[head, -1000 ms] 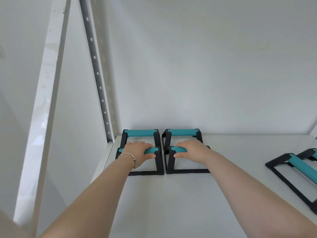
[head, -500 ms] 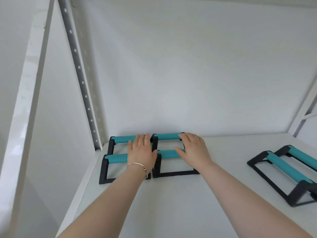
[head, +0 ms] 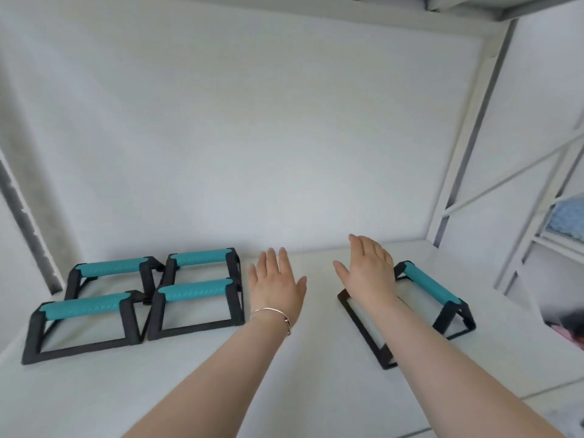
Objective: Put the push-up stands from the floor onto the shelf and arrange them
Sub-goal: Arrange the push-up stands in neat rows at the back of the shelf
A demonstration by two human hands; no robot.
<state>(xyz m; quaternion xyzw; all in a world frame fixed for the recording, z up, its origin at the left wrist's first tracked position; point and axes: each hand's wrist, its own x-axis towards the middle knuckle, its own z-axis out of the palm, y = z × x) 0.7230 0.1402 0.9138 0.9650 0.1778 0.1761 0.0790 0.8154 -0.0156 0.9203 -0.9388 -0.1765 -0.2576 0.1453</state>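
Four black push-up stands with teal grips sit in a tight two-by-two block on the left of the white shelf: front left stand, back left stand, back right stand, front right stand. Another stand lies at an angle on the right, its left part hidden behind my right hand and forearm. My left hand hovers flat and open just right of the block, touching nothing. My right hand is open, fingers spread, over the angled stand's left side.
A perforated grey upright stands at the shelf's back left corner, a white post at the back right. The white wall closes the back. A neighbouring rack on the right holds blue fabric. Another shelf board runs overhead.
Both hands have let go of the two front stands in the block and moved right, open. The view has swung right, and my right hand is now over the angled stand.
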